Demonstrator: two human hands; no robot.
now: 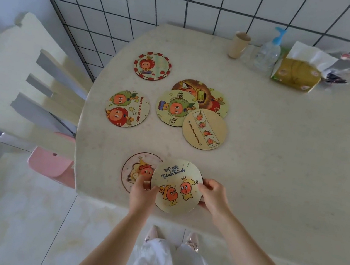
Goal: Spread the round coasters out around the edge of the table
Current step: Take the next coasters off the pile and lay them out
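**A:** Start at my hands. What have I got?

**B:** Your right hand (213,194) is curled closed on the right rim of the "we are" coaster (176,186), thumb on top. Your left hand (143,190) is bent in at that coaster's left rim, and its fingertips also lie over the pale coaster (134,170) beneath. I cannot tell whether the left is truly pinching or only steadying.

**A:** Where do those two sit on the table (281,149)?

**B:** At the near edge. The one I hold overlaps the right side of the pale one and hangs partly past the near rim. They still need parting.

**A:** And further out?

**B:** Left of centre, the "Have a nice day" coaster (127,108) lies alone near the left edge, with the red-bordered coaster (152,66) beyond it, also alone. The rest form an overlapping cluster (196,110) of four toward the middle, well apart from my hands.

**A:** So which way does my coaster go?

**B:** I judge rightward along the near edge: the left side is already served, the right stretch is bare. The right hand is on that side and nearer, so it should carry, while the left holds the pale one down. Being round, it has no long axis to mind
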